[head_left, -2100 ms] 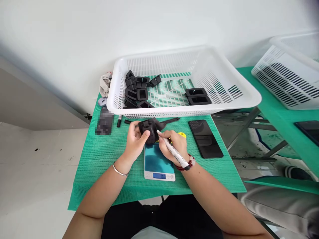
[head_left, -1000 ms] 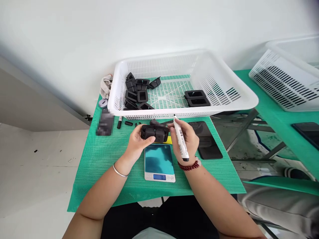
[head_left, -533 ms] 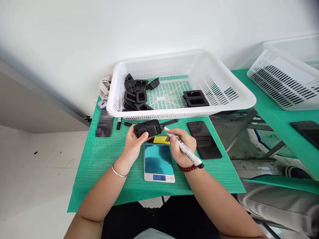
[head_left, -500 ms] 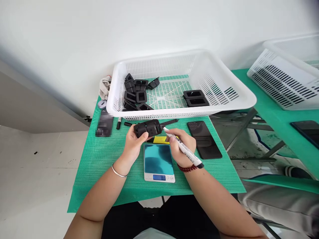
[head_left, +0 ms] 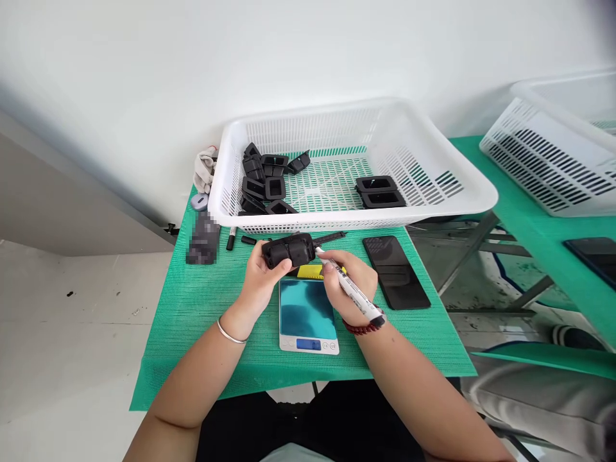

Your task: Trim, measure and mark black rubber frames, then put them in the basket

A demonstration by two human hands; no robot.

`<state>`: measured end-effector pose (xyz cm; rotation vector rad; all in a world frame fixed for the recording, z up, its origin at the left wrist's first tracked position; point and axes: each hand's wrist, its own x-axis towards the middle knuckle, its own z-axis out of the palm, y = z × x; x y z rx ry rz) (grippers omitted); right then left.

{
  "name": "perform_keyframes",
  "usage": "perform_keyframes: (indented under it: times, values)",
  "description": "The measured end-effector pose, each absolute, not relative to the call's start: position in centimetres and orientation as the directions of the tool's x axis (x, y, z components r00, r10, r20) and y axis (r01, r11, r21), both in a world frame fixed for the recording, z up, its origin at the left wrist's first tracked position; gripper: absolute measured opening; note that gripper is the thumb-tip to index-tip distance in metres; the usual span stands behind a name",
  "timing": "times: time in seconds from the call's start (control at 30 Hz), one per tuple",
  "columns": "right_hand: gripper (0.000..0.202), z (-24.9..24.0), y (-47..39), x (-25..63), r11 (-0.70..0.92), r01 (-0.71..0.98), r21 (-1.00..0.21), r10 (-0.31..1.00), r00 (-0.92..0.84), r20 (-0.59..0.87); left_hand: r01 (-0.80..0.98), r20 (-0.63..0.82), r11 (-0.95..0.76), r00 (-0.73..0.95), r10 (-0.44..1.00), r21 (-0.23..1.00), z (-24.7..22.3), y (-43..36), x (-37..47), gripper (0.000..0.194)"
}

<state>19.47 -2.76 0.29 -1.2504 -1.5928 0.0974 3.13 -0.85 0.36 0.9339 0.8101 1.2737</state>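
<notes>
My left hand (head_left: 262, 273) is closed round a black plastic part (head_left: 289, 250) with two rounded sections, held above the table in front of the basket. In my right hand (head_left: 350, 282) is a white marker pen (head_left: 356, 294), slanted so that its tip meets or nearly meets the part's right end; exact contact is too small to tell. Below both hands lies a digital scale (head_left: 308, 311) with a shiny plate and a small lit display. Behind it, a yellow tool (head_left: 308, 271) and a dark strip-like object (head_left: 332, 237) are partly hidden by my hands and the part.
A white basket (head_left: 356, 221) at the back holds several black parts (head_left: 275, 189), with more at its right (head_left: 380, 191). A black phone (head_left: 397, 273) lies at right. A second pen (head_left: 231, 239) and a cloth (head_left: 205, 170) are at left. Another person's leg (head_left: 539, 398) shows at lower right.
The black part has shifted slightly right and turned a little in my left hand. The marker pen's rear end has moved slightly left and up, its tip staying near the part's right end.
</notes>
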Motion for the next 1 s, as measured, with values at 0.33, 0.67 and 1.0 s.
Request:
perform_keyframes:
  times: [0.33, 0.67, 1.0]
  values:
    - [0.023, 0.4, -2.6, 19.3, 0.449, 0.610, -0.653, 0.772, 0.104, 0.627, -0.492, -0.049, 0.149, 0.210, 0.977, 0.858, 0.9, -0.7, 3.1, 0.034]
    - [0.027, -0.3, -2.4, 19.6, 0.459, 0.437, -0.774, 0.775, 0.229, 0.589, -0.164, -0.077, 0.171, 0.463, 0.883, 0.971, 0.1, -0.6, 2.9, 0.051]
    - [0.012, 0.0, -3.0, 19.8, 0.507, 0.577, -0.640, 0.715, 0.132, 0.686, -0.353, -0.002, 0.114, 0.303, 0.953, 0.929, -0.4, -0.3, 2.9, 0.048]
